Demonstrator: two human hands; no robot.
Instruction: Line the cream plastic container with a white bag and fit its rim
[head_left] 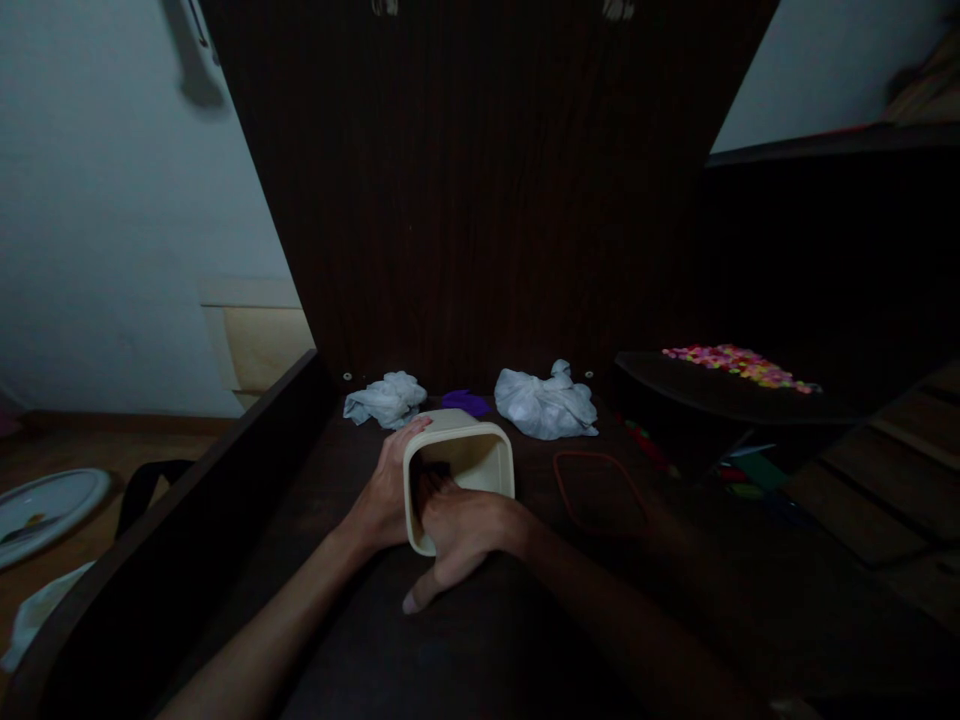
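Observation:
A cream plastic container (495, 455) lies tipped on its side, its rounded-square mouth facing me. My left hand (386, 495) is closed round its left side and steadies it. My right hand (461, 525) reaches into the mouth, thumb stretched out below the rim and apart from the fingers. Those fingers extend into the container, and their tips fade into shadow near a dark patch I cannot make out. Right of the container, a reddish rounded-square ring (600, 492) lies flat on the dark wooden surface (427, 650).
Behind the container are a crumpled whitish plastic bag (386, 398), a purple item (465, 402) and a knotted white bag (547, 402). A dark panel (480, 200) rises at the back. Small colourful pieces (742, 366) lie on a ledge at right. A raised edge (187, 530) borders the left.

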